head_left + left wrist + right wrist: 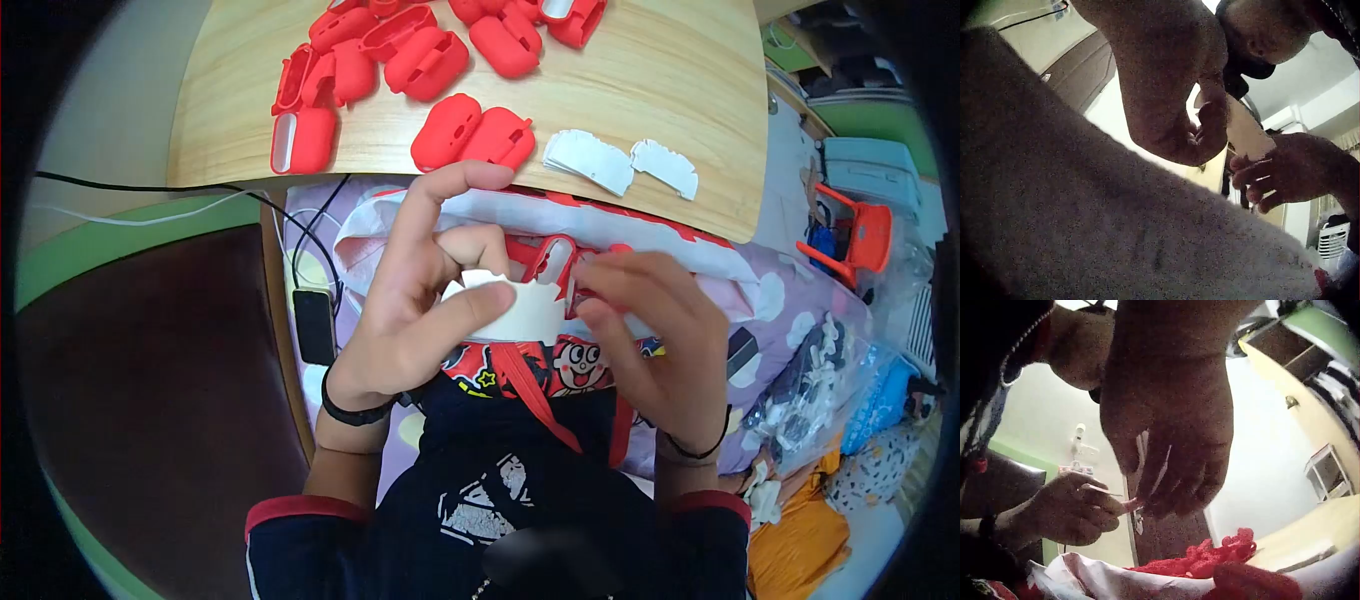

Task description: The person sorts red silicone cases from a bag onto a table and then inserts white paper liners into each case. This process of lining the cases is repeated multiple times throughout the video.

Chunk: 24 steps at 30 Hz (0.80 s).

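Two hands pinch white card (520,308): left hand (410,300), right hand (660,340) with red case (550,258); case unseen from left wrist.

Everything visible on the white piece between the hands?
The white piece is a thin, flat sheet, card or plastic, with a rounded outline. It is held over the lap. The left hand pinches its left side, thumb across the face; the right hand grips its right side, a red case just behind.
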Tool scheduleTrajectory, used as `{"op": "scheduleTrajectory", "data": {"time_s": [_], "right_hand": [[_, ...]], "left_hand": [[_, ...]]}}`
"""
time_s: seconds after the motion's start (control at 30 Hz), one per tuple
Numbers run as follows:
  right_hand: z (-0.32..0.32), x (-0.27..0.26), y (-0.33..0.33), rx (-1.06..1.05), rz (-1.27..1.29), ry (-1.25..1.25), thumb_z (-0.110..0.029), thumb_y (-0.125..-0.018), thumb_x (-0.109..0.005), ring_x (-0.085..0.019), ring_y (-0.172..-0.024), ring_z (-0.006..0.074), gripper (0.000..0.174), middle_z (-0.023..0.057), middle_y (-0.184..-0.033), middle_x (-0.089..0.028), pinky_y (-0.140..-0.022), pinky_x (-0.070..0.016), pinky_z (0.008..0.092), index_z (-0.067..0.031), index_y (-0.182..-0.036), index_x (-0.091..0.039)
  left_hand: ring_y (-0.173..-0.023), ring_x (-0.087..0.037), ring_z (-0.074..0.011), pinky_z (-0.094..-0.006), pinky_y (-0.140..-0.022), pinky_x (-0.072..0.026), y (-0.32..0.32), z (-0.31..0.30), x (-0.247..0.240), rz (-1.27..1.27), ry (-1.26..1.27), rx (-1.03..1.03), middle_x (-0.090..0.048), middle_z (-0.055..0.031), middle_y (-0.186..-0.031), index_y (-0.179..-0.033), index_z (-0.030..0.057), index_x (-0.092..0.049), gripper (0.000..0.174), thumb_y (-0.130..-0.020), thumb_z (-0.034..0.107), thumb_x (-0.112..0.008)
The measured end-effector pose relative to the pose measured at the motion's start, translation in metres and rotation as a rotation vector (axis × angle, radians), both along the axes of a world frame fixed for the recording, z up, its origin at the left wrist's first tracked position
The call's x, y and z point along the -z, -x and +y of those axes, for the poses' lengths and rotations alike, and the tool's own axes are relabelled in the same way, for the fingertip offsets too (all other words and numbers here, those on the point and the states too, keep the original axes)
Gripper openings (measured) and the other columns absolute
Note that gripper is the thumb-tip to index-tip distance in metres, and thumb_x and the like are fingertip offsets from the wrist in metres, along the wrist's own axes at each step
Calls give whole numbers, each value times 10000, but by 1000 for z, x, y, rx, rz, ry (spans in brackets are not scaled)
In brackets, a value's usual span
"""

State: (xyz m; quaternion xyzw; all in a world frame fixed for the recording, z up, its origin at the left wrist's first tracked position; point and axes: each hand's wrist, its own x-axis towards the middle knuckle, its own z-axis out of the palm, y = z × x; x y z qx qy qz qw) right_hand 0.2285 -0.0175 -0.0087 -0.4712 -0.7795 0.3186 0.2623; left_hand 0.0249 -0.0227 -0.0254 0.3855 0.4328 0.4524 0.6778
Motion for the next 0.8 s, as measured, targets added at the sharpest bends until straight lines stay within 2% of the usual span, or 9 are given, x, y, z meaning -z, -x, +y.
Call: {"op": "scheduleTrajectory", "data": {"time_s": [0.03,0.23,0.33,0.43,0.47,0.57,0.6,0.7,0.8], "right_hand": [[0,-1,3,50,138,55,-139,-766,-711,-610,-862,240,272,99,-988,-625,-727,-490,344,-36,-1010,-647],[-4,14,22,-179,15,-563,-86,-659,-685,-611,-802,253,354,119,-959,-617,-655,-507,339,1,-998,-637],[-3,21,19,-157,109,-488,-55,-653,-674,-616,-756,250,368,116,-914,-619,-632,-511,343,8,-1012,-633],[-6,10,14,-25,164,-183,27,-714,-713,-620,-798,196,320,112,-934,-626,-673,-513,297,3,-1021,-625],[-7,6,12,41,173,-51,62,-736,-728,-621,-824,171,313,109,-948,-628,-694,-513,276,2,-1023,-620],[0,15,5,187,383,1,27,-815,-681,-630,-696,137,228,101,-819,-641,-648,-512,263,-3,-1036,-636],[0,15,5,248,425,84,40,-808,-686,-613,-739,108,238,85,-844,-637,-674,-499,241,6,-1038,-633],[-4,15,2,341,676,172,54,-800,-687,-609,-795,117,231,83,-908,-632,-714,-490,232,24,-1025,-639],[3,17,-11,169,628,126,111,-792,-646,-603,-844,125,243,92,-980,-625,-749,-480,223,42,-1025,-646]], "left_hand": [[-623,-460,-70,-195,-574,-301,0,1,-2,9,-2,9,-500,-25,-684,-1373,-16,-283,682,-781,72,-608],[-694,-479,-62,-190,-627,-335,-4,3,-6,-19,80,57,-520,-24,-760,-1386,6,-262,629,-836,55,-563],[-725,-462,-43,-196,-679,-359,3,7,-1,-124,97,143,-508,-7,-786,-1366,16,-291,490,-917,29,-489],[-779,-472,-32,-200,-671,-362,10,18,3,119,-47,-18,-516,-10,-804,-1322,24,-387,419,-931,90,-524],[-799,-547,-112,-254,-686,-424,5,26,2,536,-89,-177,-557,-58,-847,-1244,17,-490,415,-885,172,-629],[-787,-597,-250,-346,-723,-484,20,53,27,1461,-822,-181,-579,-126,-886,-1196,9,-534,476,-802,208,-712],[-979,-600,-333,-389,-852,-477,19,53,30,1427,-631,-145,-599,-159,-1077,-1160,26,-586,484,-757,233,-757],[-865,-615,-328,-409,-778,-502,29,61,48,1317,-533,-148,-609,-193,-1009,-1119,-5,-604,481,-728,226,-762],[-829,-642,-252,-333,-724,-505,30,54,44,1172,-441,-337,-662,-170,-950,-1102,-7,-632,414,-774,220,-745]]}}
